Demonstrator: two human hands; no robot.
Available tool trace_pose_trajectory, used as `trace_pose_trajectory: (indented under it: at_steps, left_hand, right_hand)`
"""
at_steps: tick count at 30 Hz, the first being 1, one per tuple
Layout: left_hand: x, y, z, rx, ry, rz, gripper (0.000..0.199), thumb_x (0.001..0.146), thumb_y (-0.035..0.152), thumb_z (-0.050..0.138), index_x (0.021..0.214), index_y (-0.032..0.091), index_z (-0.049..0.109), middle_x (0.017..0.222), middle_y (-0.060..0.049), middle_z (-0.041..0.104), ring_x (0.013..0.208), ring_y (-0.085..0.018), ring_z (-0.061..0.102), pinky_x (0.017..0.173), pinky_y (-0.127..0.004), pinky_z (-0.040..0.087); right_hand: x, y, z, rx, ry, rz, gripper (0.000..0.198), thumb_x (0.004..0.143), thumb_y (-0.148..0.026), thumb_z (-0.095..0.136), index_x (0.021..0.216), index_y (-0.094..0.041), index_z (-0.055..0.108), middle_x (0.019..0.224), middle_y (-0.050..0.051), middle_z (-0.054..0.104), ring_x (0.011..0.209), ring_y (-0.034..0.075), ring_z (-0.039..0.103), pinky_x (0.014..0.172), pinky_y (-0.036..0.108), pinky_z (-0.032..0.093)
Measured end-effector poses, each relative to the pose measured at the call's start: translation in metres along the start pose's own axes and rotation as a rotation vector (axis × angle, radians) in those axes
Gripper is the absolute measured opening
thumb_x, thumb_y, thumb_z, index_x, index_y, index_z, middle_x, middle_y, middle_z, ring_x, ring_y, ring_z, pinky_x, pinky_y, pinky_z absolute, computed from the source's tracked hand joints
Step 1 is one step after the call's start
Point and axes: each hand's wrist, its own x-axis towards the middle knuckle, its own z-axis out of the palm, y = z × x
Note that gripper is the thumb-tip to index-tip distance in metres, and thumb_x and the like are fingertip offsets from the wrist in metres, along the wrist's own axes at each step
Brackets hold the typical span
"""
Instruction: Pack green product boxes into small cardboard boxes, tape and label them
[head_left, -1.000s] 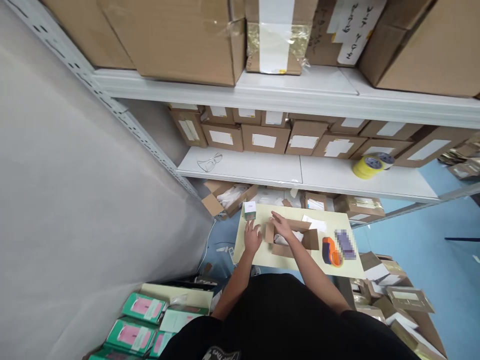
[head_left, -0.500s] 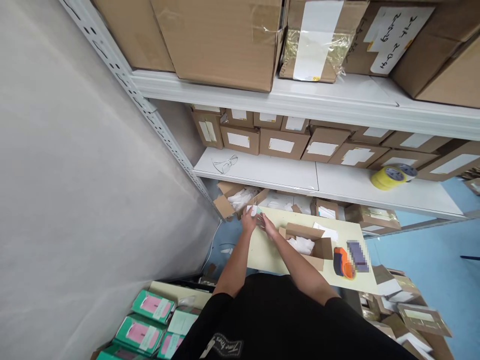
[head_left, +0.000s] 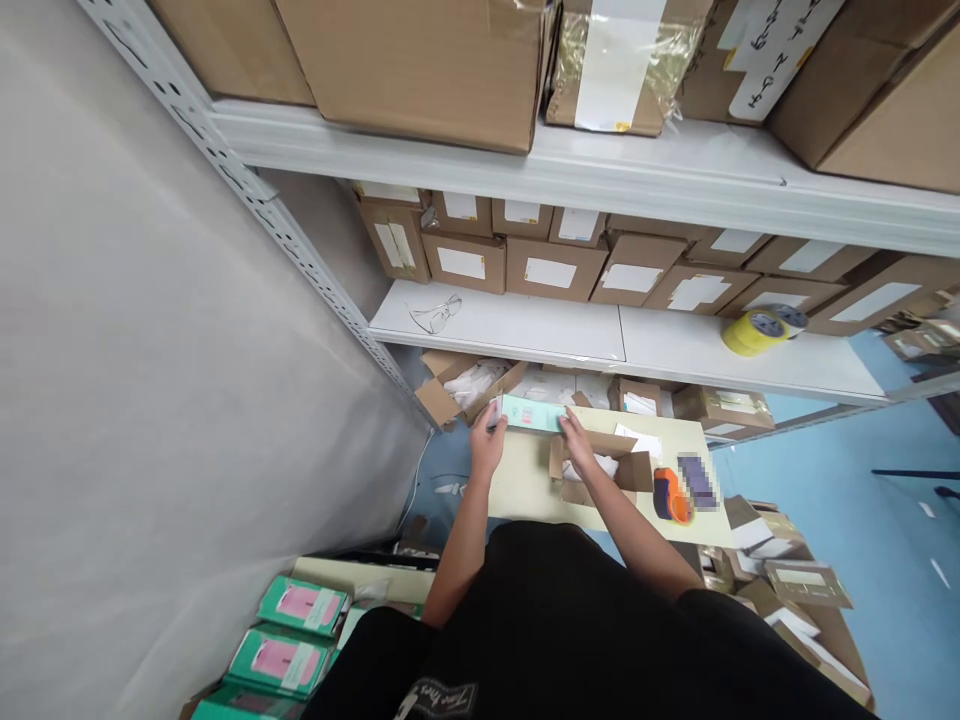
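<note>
A slim mint-green box (head_left: 531, 413) with small pink print is held level above the left part of the pale yellow table (head_left: 517, 492). My left hand (head_left: 487, 438) grips its left end, fingers wrapped round the edge. At its right end my right hand (head_left: 577, 440) closes on the corner. Just below and right of my right hand stands an open cardboard carton (head_left: 641, 470), flaps spread. White crumpled paper (head_left: 604, 467) lies inside that carton, partly hidden by my right forearm.
An orange tape dispenser (head_left: 673, 497) lies right of the carton. Eyeglasses (head_left: 436, 315) and yellow tape rolls (head_left: 752, 332) rest on the white shelf (head_left: 510, 325). Another open carton (head_left: 441, 400) sits behind the table. Green boxes (head_left: 274, 660) are stacked lower left; opened cartons (head_left: 806, 583) pile lower right.
The mint-green box has turned so its long face shows. My right hand has moved right to its far end, and the hands are now wider apart. The whole view has shifted slightly.
</note>
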Motion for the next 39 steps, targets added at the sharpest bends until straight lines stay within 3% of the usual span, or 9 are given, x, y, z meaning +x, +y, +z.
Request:
trace_pose_trajectory:
  at_steps: [4,9,12,15,21,26,29,33,39]
  left_hand:
    - [-0.024,0.010,0.033,-0.046,-0.188,-0.023,0.043,0.101,0.038,0.058,0.142,0.025,0.059,0.143,-0.009,0.066,0.133,-0.025,0.062,0.110,-0.037,0.050]
    - [-0.060,-0.006,0.091,-0.034,-0.391,-0.093,0.030,0.100,0.030,0.057,0.128,0.023,0.062,0.134,-0.010,0.071,0.130,-0.023,0.064,0.110,-0.039,0.049]
    - [-0.073,-0.017,0.117,-0.035,-0.459,-0.151,0.031,0.098,0.027,0.059,0.127,0.020,0.062,0.132,-0.012,0.072,0.127,-0.023,0.065,0.111,-0.039,0.048]
    - [-0.077,-0.024,0.130,0.100,-0.469,-0.113,0.042,0.094,0.026,0.063,0.136,0.019,0.060,0.142,-0.013,0.066,0.135,-0.025,0.059,0.117,-0.041,0.043]
    - [-0.083,-0.035,0.139,0.437,-0.547,0.127,0.046,0.092,0.030,0.064,0.137,0.020,0.063,0.155,-0.012,0.053,0.152,-0.030,0.039,0.128,-0.045,0.029]
    - [-0.105,-0.059,0.151,0.761,-0.771,0.136,0.064,0.078,0.031,0.077,0.140,0.021,0.062,0.173,-0.012,0.023,0.161,-0.040,0.006,0.128,-0.056,0.021]
    - [-0.115,-0.076,0.152,0.881,-0.827,0.212,0.065,0.077,0.025,0.077,0.139,0.022,0.060,0.175,-0.011,0.014,0.162,-0.038,-0.008,0.128,-0.060,0.015]
    - [-0.117,-0.088,0.148,0.941,-0.812,0.290,0.049,0.081,0.025,0.076,0.129,0.023,0.063,0.173,-0.012,0.024,0.162,-0.037,-0.008,0.127,-0.061,0.016]
    - [-0.130,-0.088,0.148,0.997,-0.738,0.282,0.038,0.080,0.025,0.080,0.117,0.019,0.070,0.161,-0.017,0.045,0.161,-0.040,0.001,0.124,-0.063,0.022]
  right_hand:
    - [-0.023,-0.009,-0.040,0.095,0.204,0.002,0.081,0.086,-0.057,0.067,0.159,-0.030,0.043,0.163,0.001,0.046,0.152,0.025,0.041,0.127,0.043,0.032]
    - [-0.056,-0.001,-0.109,0.020,0.408,0.046,0.076,0.086,-0.053,0.069,0.155,-0.026,0.051,0.163,0.003,0.046,0.153,0.027,0.039,0.128,0.041,0.031]
    - [-0.066,0.013,-0.140,-0.057,0.441,0.084,0.073,0.088,-0.055,0.065,0.154,-0.025,0.053,0.163,0.005,0.046,0.154,0.028,0.039,0.127,0.044,0.032]
    - [-0.069,0.025,-0.160,-0.195,0.444,0.109,0.077,0.089,-0.058,0.060,0.156,-0.023,0.049,0.163,0.007,0.046,0.154,0.029,0.037,0.128,0.048,0.030]
    - [-0.082,0.032,-0.172,-0.289,0.414,0.010,0.079,0.090,-0.063,0.057,0.158,-0.023,0.045,0.163,0.008,0.045,0.154,0.028,0.037,0.127,0.047,0.031]
    - [-0.089,0.041,-0.170,-0.292,0.312,-0.032,0.077,0.091,-0.063,0.057,0.157,-0.023,0.047,0.163,0.008,0.046,0.153,0.029,0.040,0.126,0.049,0.034]
    - [-0.088,0.054,-0.171,-0.357,0.241,-0.018,0.078,0.088,-0.061,0.061,0.154,-0.022,0.051,0.162,0.010,0.047,0.154,0.031,0.037,0.127,0.051,0.031]
    - [-0.087,0.068,-0.174,-0.406,0.176,0.020,0.078,0.083,-0.058,0.067,0.150,-0.022,0.055,0.163,0.013,0.044,0.159,0.034,0.025,0.125,0.056,0.033]
    - [-0.101,0.069,-0.199,-0.413,0.074,-0.056,0.069,0.083,-0.050,0.069,0.148,-0.027,0.057,0.163,0.011,0.045,0.155,0.034,0.034,0.121,0.056,0.039]
